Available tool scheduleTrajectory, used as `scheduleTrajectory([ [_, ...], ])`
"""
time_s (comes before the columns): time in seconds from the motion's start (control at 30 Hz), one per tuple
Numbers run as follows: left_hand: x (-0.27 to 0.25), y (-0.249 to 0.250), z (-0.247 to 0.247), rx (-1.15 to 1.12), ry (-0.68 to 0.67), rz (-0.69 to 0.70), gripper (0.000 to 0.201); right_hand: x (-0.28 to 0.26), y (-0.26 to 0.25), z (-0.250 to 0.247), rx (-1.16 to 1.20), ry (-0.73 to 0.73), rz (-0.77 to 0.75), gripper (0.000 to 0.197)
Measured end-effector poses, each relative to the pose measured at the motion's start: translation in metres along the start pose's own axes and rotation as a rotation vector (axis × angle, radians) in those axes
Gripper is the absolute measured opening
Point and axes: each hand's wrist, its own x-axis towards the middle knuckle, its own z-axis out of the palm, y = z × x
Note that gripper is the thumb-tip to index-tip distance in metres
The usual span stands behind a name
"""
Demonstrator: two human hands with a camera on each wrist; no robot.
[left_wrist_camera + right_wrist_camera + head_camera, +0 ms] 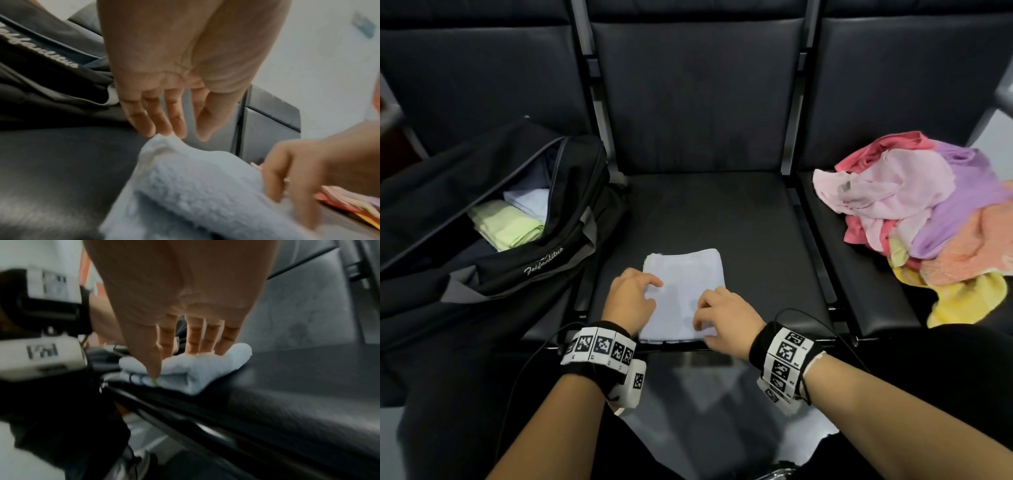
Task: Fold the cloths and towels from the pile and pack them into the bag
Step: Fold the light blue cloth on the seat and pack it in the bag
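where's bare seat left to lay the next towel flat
The middle seat is bare behind the folded blue towel and to its right, up to the gap before the pile. The left seat is filled by the bag, and the right seat is mostly under the pile. Both hands, left and right, rest on the towel.
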Motion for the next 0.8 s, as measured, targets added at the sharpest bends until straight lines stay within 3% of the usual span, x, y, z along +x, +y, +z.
scheduleTrajectory([
  [0.1,-0.012,0.018,0.006,0.130,-0.204,0.133,0.031,-0.003,0.002,0.013,-0.193,-0.034,-0.007,0.032],
  [0.2,-0.021,0.028,0.019,0.378,-0.329,0.167,0.051,-0.003,0.007,0.018,-0.184,0.007,0.004,0.036],
  [0.37,-0.022,0.032,0.028,0.489,-0.264,0.178,0.053,0.008,0.007,0.003,0.065,0.032,0.192,0.026],
  [0.5,-0.018,0.034,0.029,0.494,-0.155,0.174,0.022,0.007,0.015,-0.012,0.429,0.232,0.310,0.029],
  [0.57,-0.015,0.033,0.030,0.467,-0.127,0.173,0.022,0.001,0.016,-0.013,0.399,0.222,0.300,0.034],
  [0.7,-0.012,0.028,0.025,0.405,-0.139,0.177,0.022,-0.008,0.022,-0.002,0.007,0.056,0.092,0.038],
  [0.8,-0.011,0.021,0.018,0.286,-0.154,0.150,0.021,-0.009,0.028,0.001,0.072,0.020,0.141,0.027],
])
